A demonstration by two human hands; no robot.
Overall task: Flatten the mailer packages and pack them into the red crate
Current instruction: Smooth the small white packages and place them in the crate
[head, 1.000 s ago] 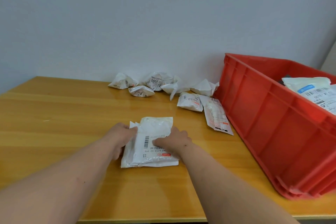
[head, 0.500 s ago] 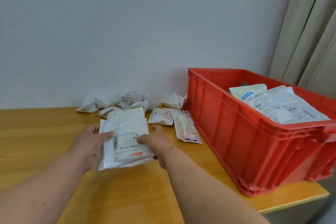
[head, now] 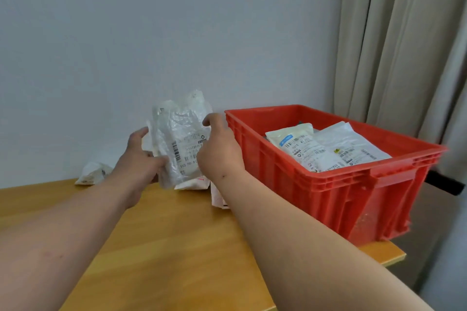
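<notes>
Mailer [head: 180,144], white, barcode label facing the camera: held upright above the table [head: 156,242], just left of the crate [head: 336,192]. Left hand [head: 140,156] grips its 9 o'clock edge, fingers curled round it; right hand [head: 218,151] grips the 3 o'clock edge likewise. Crate at 3 o'clock holds flat mailers [head: 328,149]. Crumpled mailer [head: 92,173] lies at 9 o'clock by the wall.

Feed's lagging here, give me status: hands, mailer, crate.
Left hand and right hand both grip the mailer, held above the table. Red crate beside it, mailers inside. Path looks clear.
</notes>
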